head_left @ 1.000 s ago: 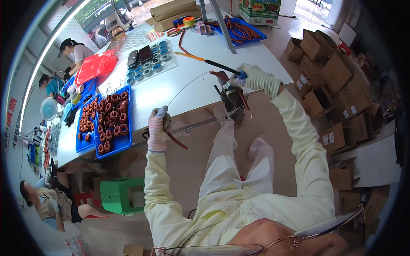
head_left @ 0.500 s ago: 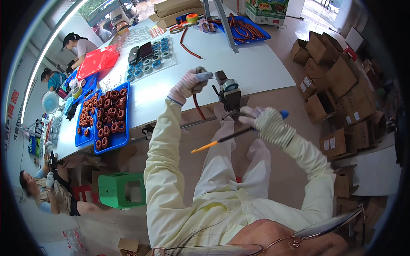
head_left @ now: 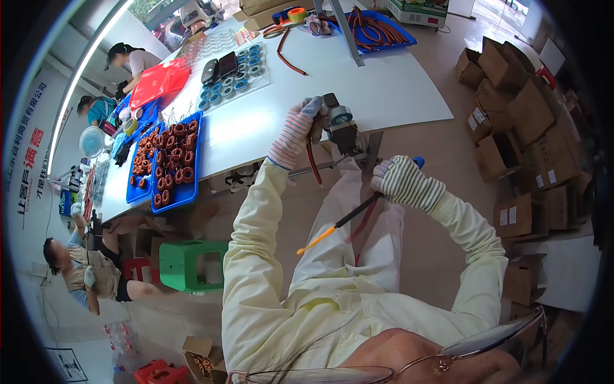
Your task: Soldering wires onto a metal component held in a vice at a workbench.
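Right hand (head_left: 400,182) curls tight round a stick (head_left: 357,210) aimed at eight o'clock — left hand (head_left: 298,131) closed round a tube (head_left: 313,163).

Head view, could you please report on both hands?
Left hand beside dark table-edge device, contact unclear. Right hand gripping black-and-orange tool. Reddish strip hanging below left hand.

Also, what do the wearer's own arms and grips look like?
Both arms: long, loose pale-yellow sleeves, creased along their length. Left grip: whitish knit glove with pink-orange stripes, bluish ones near the cuff. Right grip: whitish knit glove with dark grey-green stripes. So the gloves don't match. No cables visible on either sleeve.
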{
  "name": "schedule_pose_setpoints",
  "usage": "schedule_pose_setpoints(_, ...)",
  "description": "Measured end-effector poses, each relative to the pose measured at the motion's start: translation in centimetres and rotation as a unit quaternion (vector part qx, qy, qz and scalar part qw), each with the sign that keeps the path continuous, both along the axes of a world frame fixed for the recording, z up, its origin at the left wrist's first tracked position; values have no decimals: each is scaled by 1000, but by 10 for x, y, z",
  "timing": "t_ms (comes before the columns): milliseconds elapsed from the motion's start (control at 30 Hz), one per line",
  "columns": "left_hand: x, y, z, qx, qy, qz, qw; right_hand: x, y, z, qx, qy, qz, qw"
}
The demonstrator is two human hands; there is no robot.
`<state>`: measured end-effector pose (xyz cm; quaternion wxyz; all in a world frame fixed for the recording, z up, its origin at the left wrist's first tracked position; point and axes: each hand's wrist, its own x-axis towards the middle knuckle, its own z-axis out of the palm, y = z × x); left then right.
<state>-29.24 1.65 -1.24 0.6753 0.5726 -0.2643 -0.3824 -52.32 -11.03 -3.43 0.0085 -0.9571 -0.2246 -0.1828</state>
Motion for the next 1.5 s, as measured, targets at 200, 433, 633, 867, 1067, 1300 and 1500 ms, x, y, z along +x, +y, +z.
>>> schedule_pose_setpoints(200, -25, 1, -16, -79, -14, 103, 991, -2, 37, 11, 128, -102, 28, 986)
schedule_pose_setpoints(433, -41, -9, -46, -176, 71, 168, 967, 31, 91, 40, 100, -70, 26, 992)
schedule_pose_setpoints(633, -42, -14, -66, -291, 147, 196, 925, 127, 117, 108, -96, -25, 55, 994)
schedule_pose_setpoints(867, -57, -11, -60, -233, 182, 152, 943, 277, 53, 78, -148, 48, -54, 986)
schedule_pose_setpoints(1067, -54, -7, -47, -143, 161, 178, 960, 253, -31, 65, -10, 157, -300, 941)
schedule_pose_setpoints(1300, -60, -10, -41, -186, 45, 238, 952, 229, -57, 48, 124, 173, -438, 873)
schedule_pose_setpoints(1500, -55, -19, -59, -143, -201, 277, 929, 204, -71, 39, 386, 114, -444, 800)
